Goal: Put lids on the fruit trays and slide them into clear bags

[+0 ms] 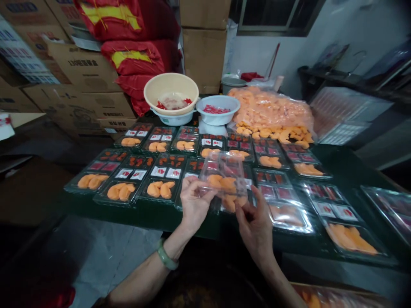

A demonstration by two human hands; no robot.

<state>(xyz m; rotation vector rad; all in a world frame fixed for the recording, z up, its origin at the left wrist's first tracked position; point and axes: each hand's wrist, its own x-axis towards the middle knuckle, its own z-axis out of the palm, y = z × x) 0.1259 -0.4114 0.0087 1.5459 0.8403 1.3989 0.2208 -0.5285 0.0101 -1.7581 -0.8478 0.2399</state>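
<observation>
A clear plastic lid (224, 164) is tilted above a black food tray in the front row, blurred by motion. My left hand (195, 201) pinches the lid's near left corner between thumb and fingers. Beside its near right corner is my right hand (255, 220), thumb and index finger apart and other fingers curled; contact with the lid is hard to make out. Orange curved pieces (236, 203) show through and below the lid. A neighbouring covered tray (285, 201) lies to the right, and a tray with white-and-red packets (166, 172) to the left.
Two rows of filled trays (118, 177) cover the dark green table (205, 229). Behind them stand a cream basin (171, 79), a pale blue basin (218, 102) with red packets, and a large bag of orange pieces (272, 109). Stacked clear plastic (346, 113) is at right; cartons (86, 68) at left.
</observation>
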